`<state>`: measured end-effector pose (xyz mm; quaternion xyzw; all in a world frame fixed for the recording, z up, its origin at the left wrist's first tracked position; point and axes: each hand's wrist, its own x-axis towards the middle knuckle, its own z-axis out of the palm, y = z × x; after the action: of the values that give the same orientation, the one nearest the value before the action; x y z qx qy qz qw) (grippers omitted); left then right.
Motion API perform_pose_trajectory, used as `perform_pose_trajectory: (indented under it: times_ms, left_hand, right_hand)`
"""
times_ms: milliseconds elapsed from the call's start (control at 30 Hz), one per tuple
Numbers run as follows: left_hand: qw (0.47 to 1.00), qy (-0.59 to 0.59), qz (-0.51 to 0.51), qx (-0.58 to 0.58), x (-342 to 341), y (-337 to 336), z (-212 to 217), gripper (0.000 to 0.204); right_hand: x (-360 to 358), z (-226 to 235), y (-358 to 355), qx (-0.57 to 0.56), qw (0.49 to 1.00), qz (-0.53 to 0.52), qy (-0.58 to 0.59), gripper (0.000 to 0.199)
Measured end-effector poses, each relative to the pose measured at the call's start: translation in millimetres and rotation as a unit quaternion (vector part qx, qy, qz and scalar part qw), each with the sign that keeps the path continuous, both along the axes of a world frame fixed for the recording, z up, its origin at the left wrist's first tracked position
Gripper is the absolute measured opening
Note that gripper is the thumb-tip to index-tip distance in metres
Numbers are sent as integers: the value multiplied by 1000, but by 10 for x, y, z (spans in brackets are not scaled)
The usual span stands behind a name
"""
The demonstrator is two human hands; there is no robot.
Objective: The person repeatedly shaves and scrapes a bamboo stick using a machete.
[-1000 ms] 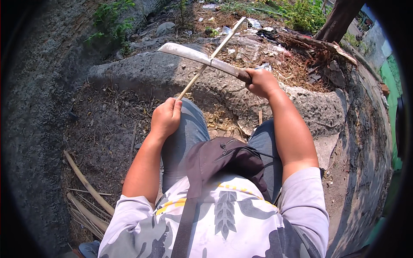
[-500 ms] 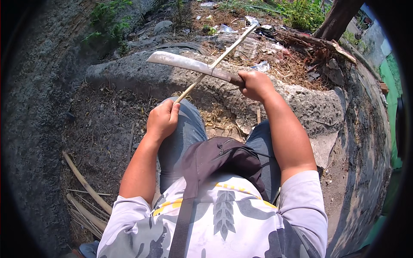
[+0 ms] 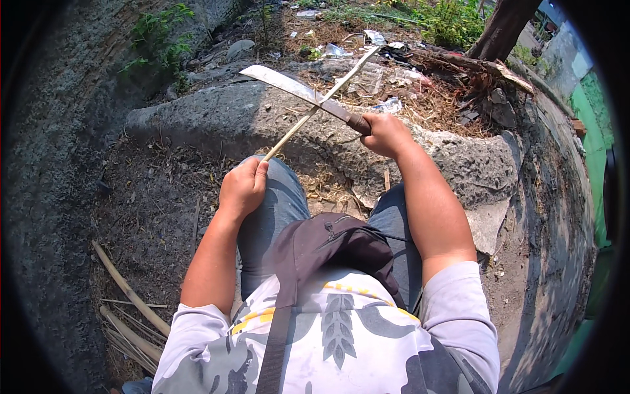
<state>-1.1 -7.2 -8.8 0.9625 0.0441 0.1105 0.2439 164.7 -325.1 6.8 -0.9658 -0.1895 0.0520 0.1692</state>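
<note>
Slanting up and away from the lap, a thin pale stick (image 3: 289, 136) is held near its lower end by the left hand (image 3: 243, 187), whose fingers are closed around it, with the thumb laid along it. The brown handle (image 3: 359, 123) of a machete (image 3: 282, 83) is clasped in the right hand (image 3: 388, 134), which is curled into a fist. The blade is pointed to the upper left and is crossed with the stick about midway along the stick's visible length; which of the two lies uppermost there cannot be told. The left hand is held just beside the denim-covered left knee (image 3: 279, 187). Beyond the hands, a rough stone ledge (image 3: 197, 111) is lit partly by sun, and scattered litter (image 3: 338, 50) is seen on the ground behind it. A dark bag (image 3: 328, 253) is worn at the front over a patterned shirt (image 3: 374, 322). Curved pale branches (image 3: 131, 292) are laid at the lower left.
</note>
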Motion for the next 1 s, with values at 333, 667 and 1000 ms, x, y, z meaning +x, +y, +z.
perform_pose_trajectory:
  times_ms: [333, 667, 1000]
  left_hand:
    - [1000, 10, 12, 1, 4, -70, -1, 36]
    - [999, -19, 29, -5, 35, -81, -64, 36]
    - [999, -12, 29, -12, -1, -58, -30, 37]
  right_hand:
    - [-143, 70, 95, -10, 997, 76, -4, 23]
    - [149, -35, -83, -5, 995, -98, -13, 25]
    - [118, -67, -109, 67, 993, -93, 22, 26]
